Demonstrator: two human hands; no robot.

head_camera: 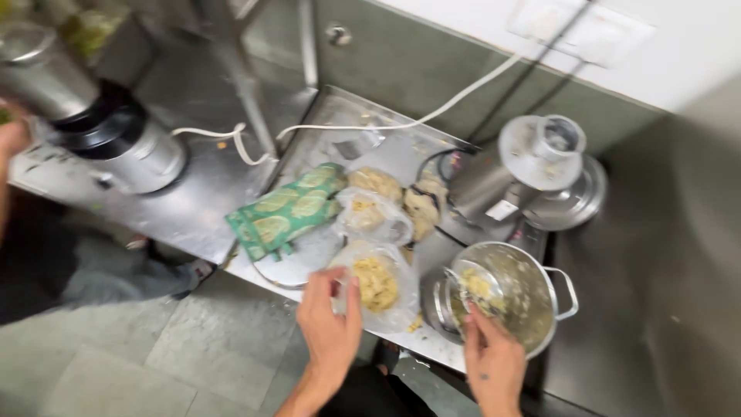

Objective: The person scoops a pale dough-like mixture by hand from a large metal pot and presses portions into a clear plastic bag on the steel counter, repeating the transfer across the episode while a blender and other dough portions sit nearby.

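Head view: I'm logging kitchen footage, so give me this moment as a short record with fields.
left hand: left hand grips the edge of a clear plastic bag of yellowish food
right hand: right hand holds a spoon inside the steel pot, which has yellow residue
surface: steel counter
nearby: green patterned cloth; two more filled bags; grinder jar with lid; mixer grinder at left
other person: a hand at the left edge
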